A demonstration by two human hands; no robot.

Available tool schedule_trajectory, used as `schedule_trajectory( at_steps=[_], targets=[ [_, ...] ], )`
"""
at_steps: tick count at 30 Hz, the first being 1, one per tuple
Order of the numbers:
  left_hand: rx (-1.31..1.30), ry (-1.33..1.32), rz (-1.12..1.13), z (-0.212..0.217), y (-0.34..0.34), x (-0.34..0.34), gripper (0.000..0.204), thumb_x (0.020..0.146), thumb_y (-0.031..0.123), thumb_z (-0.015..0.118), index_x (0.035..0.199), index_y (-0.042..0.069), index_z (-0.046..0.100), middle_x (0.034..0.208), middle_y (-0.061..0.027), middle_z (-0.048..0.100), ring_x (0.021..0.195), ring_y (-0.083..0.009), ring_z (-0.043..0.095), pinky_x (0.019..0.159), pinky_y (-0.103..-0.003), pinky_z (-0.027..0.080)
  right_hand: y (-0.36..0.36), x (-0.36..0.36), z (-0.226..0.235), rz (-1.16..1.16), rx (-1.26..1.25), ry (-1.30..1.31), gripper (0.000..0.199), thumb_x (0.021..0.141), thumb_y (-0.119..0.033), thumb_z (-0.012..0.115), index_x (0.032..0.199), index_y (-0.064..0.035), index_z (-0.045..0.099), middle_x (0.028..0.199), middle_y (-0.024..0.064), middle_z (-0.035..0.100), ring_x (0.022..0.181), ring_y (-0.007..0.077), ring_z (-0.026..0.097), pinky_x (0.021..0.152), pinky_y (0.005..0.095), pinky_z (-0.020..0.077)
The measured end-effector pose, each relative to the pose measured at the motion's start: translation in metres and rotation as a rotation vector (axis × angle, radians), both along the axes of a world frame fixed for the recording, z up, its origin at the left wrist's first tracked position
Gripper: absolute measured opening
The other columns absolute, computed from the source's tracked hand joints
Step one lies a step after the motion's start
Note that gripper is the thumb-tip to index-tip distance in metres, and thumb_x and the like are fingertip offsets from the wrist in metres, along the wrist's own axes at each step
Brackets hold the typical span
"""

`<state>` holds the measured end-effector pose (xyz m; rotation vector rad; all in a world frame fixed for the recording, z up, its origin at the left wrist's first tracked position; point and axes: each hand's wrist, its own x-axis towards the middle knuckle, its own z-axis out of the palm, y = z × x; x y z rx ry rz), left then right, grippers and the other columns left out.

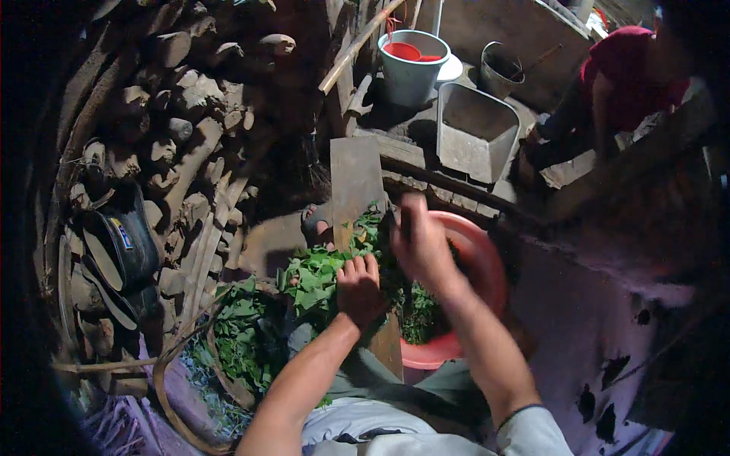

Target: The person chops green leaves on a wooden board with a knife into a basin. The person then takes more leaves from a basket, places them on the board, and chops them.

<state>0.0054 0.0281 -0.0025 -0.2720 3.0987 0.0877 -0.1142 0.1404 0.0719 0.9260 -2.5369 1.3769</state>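
A wooden plank runs away from my lap, with a bunch of green leaves lying across it. My left hand presses down on the bunch, its fingers curled over the leaves. Raised just right of the plank, my right hand is closed in a fist and slightly smeared by motion. Something dark shows beside its fingers, but I cannot make out what it grips. Below that hand stands a pink basin containing cut greens, partly covered by my right forearm.
More leaves are heaped left of my lap, beside a curved wooden handle. Stacked firewood fills the left, with a black bag against it. Beyond are a bucket, a grey tub and another person.
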Motion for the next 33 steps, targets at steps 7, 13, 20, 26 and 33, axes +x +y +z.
schedule_trajectory(
  at_steps=[7, 13, 20, 26, 33],
  targets=[
    [0.086, -0.058, -0.145, 0.021, 0.015, -0.015, 0.076, 0.059, 0.037, 0.082, 0.116, -0.001, 0.05, 0.104, -0.0149, 0.055, 0.097, -0.0293, 0.055, 0.082, -0.042, 0.046, -0.017, -0.105, 0.04, -0.04, 0.099, -0.032, 0.031, 0.093, -0.016, 0.06, 0.116, -0.0021, 0.044, 0.084, 0.0246, 0.065, 0.073, 0.0406, 0.066, 0.064, 0.046, 0.0517],
    [-0.186, 0.06, -0.01, -0.036, -0.002, -0.011, 0.052, 0.074, 0.032, 0.068, 0.115, 0.002, 0.054, 0.099, -0.0117, 0.06, 0.094, -0.0267, 0.058, 0.081, -0.039, 0.045, 0.015, 0.062, -0.019, -0.088, -0.164, 0.122, 0.04, 0.087, 0.0, 0.066, 0.122, -0.0066, 0.049, 0.093, 0.0184, 0.063, 0.078, 0.0329, 0.067, 0.071, 0.0421, 0.0533],
    [-0.157, 0.037, 0.038, -0.024, -0.003, 0.002, 0.066, 0.064, 0.036, 0.081, 0.113, 0.004, 0.051, 0.099, -0.0101, 0.057, 0.094, -0.0262, 0.057, 0.081, -0.041, 0.046, -0.003, 0.007, 0.007, 0.003, 0.003, -0.055, 0.035, 0.088, -0.001, 0.063, 0.118, -0.005, 0.045, 0.089, 0.0227, 0.062, 0.08, 0.0438, 0.064, 0.066, 0.0461, 0.0508],
    [0.162, -0.058, -0.115, -0.002, 0.003, -0.013, 0.072, 0.057, 0.042, 0.084, 0.11, 0.003, 0.054, 0.102, -0.0121, 0.055, 0.096, -0.0273, 0.055, 0.081, -0.043, 0.046, -0.03, -0.098, 0.046, -0.038, 0.16, -0.068, 0.036, 0.092, -0.019, 0.06, 0.12, -0.0025, 0.045, 0.093, 0.024, 0.068, 0.082, 0.0434, 0.067, 0.069, 0.0451, 0.0536],
    [-0.12, -0.059, 0.167, -0.023, 0.021, -0.023, 0.042, 0.087, 0.02, 0.057, 0.123, -0.001, 0.053, 0.109, -0.0143, 0.061, 0.101, -0.0281, 0.058, 0.085, -0.042, 0.046, 0.017, 0.059, -0.021, -0.085, -0.064, 0.039, 0.04, 0.086, -0.002, 0.065, 0.121, -0.0039, 0.046, 0.096, 0.0245, 0.061, 0.089, 0.0442, 0.064, 0.074, 0.0464, 0.0526]
  ],
)
